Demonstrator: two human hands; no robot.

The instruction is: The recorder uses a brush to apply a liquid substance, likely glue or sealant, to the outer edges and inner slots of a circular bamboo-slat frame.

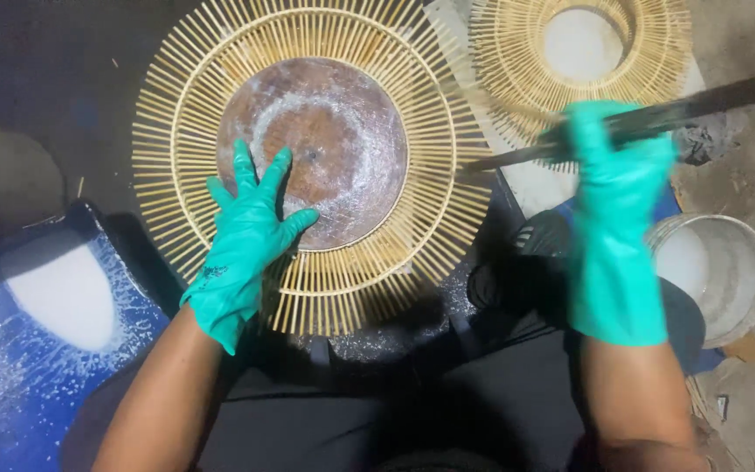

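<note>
A round frame of pale bamboo sticks (176, 131) fans out around a brown wooden disc (334, 131) dusted with white. My left hand (251, 232), in a green rubber glove, lies flat with fingers spread on the disc's lower left edge and the sticks beside it. My right hand (613, 175), also gloved in green, is closed around a long dark flat blade (718, 100) that slants from the upper right down toward the frame's right rim. The blade's tip is blurred near the sticks.
A second bamboo-stick ring (517, 52) with a white centre lies at the upper right. A grey bucket (749, 271) of white liquid stands at the right. A blue tub (10, 385) holding white liquid sits at the lower left. My dark-clothed legs fill the bottom.
</note>
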